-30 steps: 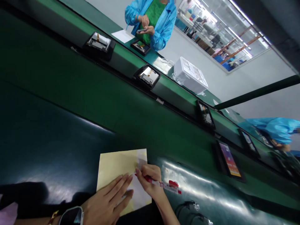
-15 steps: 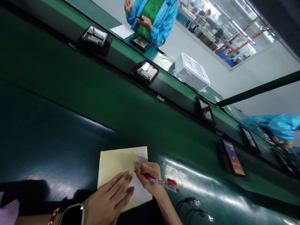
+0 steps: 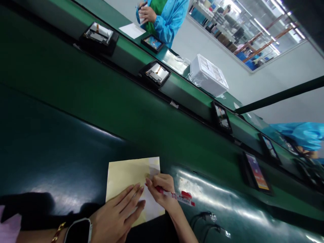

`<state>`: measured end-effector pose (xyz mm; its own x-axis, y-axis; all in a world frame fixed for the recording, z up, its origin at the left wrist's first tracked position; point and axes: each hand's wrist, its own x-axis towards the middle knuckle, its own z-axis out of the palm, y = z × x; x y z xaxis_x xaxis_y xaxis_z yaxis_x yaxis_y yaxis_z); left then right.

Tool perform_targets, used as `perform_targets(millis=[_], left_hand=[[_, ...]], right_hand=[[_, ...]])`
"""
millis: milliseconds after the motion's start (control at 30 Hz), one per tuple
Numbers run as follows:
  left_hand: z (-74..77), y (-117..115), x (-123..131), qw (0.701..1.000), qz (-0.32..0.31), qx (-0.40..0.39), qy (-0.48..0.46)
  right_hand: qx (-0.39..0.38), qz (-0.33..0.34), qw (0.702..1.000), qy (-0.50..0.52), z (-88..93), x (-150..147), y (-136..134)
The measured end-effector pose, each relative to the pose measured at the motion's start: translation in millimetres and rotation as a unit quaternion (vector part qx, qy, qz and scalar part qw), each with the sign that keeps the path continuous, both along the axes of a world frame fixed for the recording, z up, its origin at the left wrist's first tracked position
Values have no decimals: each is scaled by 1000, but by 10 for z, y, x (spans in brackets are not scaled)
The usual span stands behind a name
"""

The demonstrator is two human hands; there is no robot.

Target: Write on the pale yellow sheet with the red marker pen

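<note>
A pale yellow sheet of paper (image 3: 126,173) lies on the dark green bench near the bottom edge. My left hand (image 3: 118,211) rests flat on it with fingers stretched out, a watch on the wrist. My right hand (image 3: 162,190) is closed around a red and white marker pen (image 3: 181,198), its tip down on the sheet's right part, right beside my left fingertips.
A green conveyor (image 3: 126,101) runs diagonally behind the bench and carries several black device trays (image 3: 155,73). A white box (image 3: 209,76) stands on its far side. A person in a blue coat (image 3: 162,17) stands across it; another blue-clad person (image 3: 301,136) is at right. Black cables (image 3: 207,224) lie right of my arm.
My hands and the pen have barely shifted on the sheet. The trays have drifted left along the conveyor, and the person across raised both hands.
</note>
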<state>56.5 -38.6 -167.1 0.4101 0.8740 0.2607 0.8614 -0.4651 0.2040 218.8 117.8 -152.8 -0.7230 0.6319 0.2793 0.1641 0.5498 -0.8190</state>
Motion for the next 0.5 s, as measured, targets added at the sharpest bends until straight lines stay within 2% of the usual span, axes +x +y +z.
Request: perform_targets(millis=[200, 500], left_hand=[[3, -21, 2, 1000, 2, -4, -4], [14, 2, -28, 1000, -8, -13, -9]], right_hand=[[4, 4, 1000, 1, 58, -31, -5], [5, 5, 1000, -2, 26, -8, -6]])
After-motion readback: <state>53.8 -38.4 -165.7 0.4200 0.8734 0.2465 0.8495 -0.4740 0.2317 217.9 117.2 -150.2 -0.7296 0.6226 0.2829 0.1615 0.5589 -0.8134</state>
